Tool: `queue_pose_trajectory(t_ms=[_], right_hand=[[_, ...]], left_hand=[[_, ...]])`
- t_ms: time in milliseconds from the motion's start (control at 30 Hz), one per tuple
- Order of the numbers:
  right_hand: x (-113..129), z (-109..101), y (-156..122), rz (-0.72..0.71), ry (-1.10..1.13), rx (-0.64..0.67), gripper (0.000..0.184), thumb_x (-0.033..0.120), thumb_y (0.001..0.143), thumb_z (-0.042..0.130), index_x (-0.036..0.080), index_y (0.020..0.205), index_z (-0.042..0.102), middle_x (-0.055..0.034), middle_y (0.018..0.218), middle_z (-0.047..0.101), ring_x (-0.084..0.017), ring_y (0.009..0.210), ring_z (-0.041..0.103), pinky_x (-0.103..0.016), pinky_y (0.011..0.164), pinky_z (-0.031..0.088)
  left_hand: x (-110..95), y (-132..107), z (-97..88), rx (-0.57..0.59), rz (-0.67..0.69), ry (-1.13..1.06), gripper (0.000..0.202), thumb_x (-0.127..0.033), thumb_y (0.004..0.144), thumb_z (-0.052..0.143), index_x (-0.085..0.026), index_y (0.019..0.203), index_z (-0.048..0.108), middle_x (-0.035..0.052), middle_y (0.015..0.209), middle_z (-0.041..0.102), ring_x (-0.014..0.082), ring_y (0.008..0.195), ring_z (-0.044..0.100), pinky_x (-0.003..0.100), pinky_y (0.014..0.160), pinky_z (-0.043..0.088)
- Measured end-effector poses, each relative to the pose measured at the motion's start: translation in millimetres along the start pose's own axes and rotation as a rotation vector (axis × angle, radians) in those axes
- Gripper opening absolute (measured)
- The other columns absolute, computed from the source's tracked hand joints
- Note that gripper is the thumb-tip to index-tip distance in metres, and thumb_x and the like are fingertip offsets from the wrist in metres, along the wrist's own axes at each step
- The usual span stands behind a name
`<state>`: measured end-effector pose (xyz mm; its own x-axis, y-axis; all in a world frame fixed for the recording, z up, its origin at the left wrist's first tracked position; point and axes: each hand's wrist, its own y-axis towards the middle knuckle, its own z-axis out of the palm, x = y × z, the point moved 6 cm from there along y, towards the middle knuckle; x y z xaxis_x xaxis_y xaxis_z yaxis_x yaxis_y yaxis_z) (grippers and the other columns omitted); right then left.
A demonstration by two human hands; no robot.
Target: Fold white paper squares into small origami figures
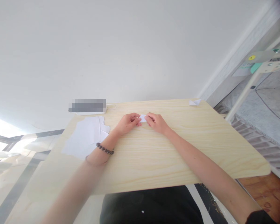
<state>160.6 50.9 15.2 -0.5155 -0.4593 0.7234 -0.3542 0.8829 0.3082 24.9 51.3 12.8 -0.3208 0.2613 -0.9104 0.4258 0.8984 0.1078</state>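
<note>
A small folded piece of white paper (143, 118) is held between my two hands, just above or on the middle of the wooden table. My left hand (128, 123) pinches its left edge between thumb and fingers. On the other side, my right hand (156, 122) grips the right edge in the same way. The fingers cover both ends of the paper, so only its middle shows. A dark bead bracelet (105, 148) circles my left wrist.
Loose white paper sheets (84, 137) lie on the table's left side. Behind them stands a blurred grey-and-white object (91, 106) with a white cable (112, 106). A folded paper piece (195, 102) rests at the far right corner of the table (212, 140). A white wall (130, 56) rises behind.
</note>
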Motion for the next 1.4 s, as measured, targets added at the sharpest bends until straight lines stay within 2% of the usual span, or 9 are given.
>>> queue_pose_trajectory(t_ms=[67, 167, 267, 433, 733, 967, 1300, 1400], right_hand=[[-0.6, -0.2, 0.3, 0.002, -0.011, -0.003, 0.029, 0.036, 0.083, 0.035, 0.017, 0.061, 0.043, 0.0036, 0.053, 0.041, -0.008, 0.05, 0.034, -0.022, 0.051, 0.026], [0.0, -1.2, 0.8, -0.014, -0.033, -0.013, 0.029, 0.037, 0.083, 0.035, 0.017, 0.064, 0.044, 0.0038, 0.055, 0.039, -0.008, 0.051, 0.034, -0.022, 0.052, 0.027], [2.1, 0.0, 1.1, -0.053, -0.051, 0.005, 0.03, 0.037, 0.084, 0.034, 0.017, 0.064, 0.044, 0.0036, 0.057, 0.039, -0.008, 0.053, 0.034, -0.021, 0.053, 0.027], [2.9, 2.6, 0.6, -0.088, -0.074, 0.036, 0.031, 0.037, 0.084, 0.033, 0.017, 0.063, 0.042, 0.0034, 0.058, 0.039, -0.008, 0.053, 0.034, -0.021, 0.053, 0.027], [2.9, 1.2, -0.1, -0.068, -0.06, 0.008, 0.031, 0.038, 0.085, 0.033, 0.017, 0.064, 0.041, 0.0038, 0.057, 0.037, -0.007, 0.052, 0.033, -0.021, 0.052, 0.026], [-1.0, 3.9, 0.1, -0.062, -0.076, 0.028, 0.032, 0.039, 0.084, 0.034, 0.017, 0.064, 0.044, 0.0034, 0.058, 0.042, -0.007, 0.052, 0.034, -0.021, 0.052, 0.026], [1.2, 1.5, 0.2, -0.039, -0.054, 0.026, 0.031, 0.036, 0.083, 0.035, 0.017, 0.059, 0.038, 0.0046, 0.053, 0.034, -0.006, 0.049, 0.031, -0.021, 0.05, 0.025], [1.3, 1.7, 0.2, -0.036, -0.048, 0.025, 0.031, 0.037, 0.083, 0.035, 0.017, 0.059, 0.039, 0.0046, 0.053, 0.034, -0.006, 0.049, 0.031, -0.021, 0.049, 0.025]], left_hand=[[-0.1, -0.5, -0.5, -0.018, -0.016, 0.037, 0.037, -0.045, 0.079, 0.045, -0.014, 0.093, 0.058, 0.0045, 0.07, 0.066, 0.0118, 0.06, 0.055, 0.022, 0.056, 0.04], [-0.9, -1.3, -0.8, -0.031, -0.042, 0.099, 0.037, -0.047, 0.079, 0.043, -0.015, 0.088, 0.059, 0.0025, 0.068, 0.065, 0.0069, 0.044, 0.04, 0.02, 0.043, 0.029], [-4.4, -1.7, -0.9, -0.028, -0.035, 0.131, 0.037, -0.046, 0.079, 0.041, -0.014, 0.081, 0.06, 0.0016, 0.069, 0.065, 0.0057, 0.041, 0.031, 0.02, 0.041, 0.024], [-9.5, -2.3, -2.9, -0.041, -0.014, 0.172, 0.035, -0.044, 0.078, 0.042, -0.014, 0.071, 0.059, -0.001, 0.059, 0.06, 0.0057, 0.041, 0.026, 0.021, 0.042, 0.022], [-5.1, -1.8, -0.9, -0.038, -0.031, 0.118, 0.037, -0.046, 0.079, 0.041, -0.013, 0.08, 0.059, 0.002, 0.07, 0.065, 0.0058, 0.045, 0.032, 0.02, 0.043, 0.025], [-1.3, -1.3, -2.1, -0.02, -0.041, 0.143, 0.038, -0.046, 0.079, 0.042, -0.012, 0.079, 0.06, 0.0038, 0.073, 0.067, 0.0061, 0.045, 0.035, 0.02, 0.045, 0.026], [0.6, -1.3, -0.9, 0.007, -0.004, 0.126, 0.038, -0.045, 0.08, 0.042, -0.012, 0.085, 0.06, 0.0046, 0.076, 0.066, 0.0089, 0.054, 0.047, 0.02, 0.05, 0.032], [-0.2, -1.4, -1.1, -0.007, -0.01, 0.13, 0.037, -0.045, 0.08, 0.043, -0.012, 0.083, 0.06, 0.0041, 0.073, 0.066, 0.0086, 0.053, 0.046, 0.02, 0.05, 0.032]])
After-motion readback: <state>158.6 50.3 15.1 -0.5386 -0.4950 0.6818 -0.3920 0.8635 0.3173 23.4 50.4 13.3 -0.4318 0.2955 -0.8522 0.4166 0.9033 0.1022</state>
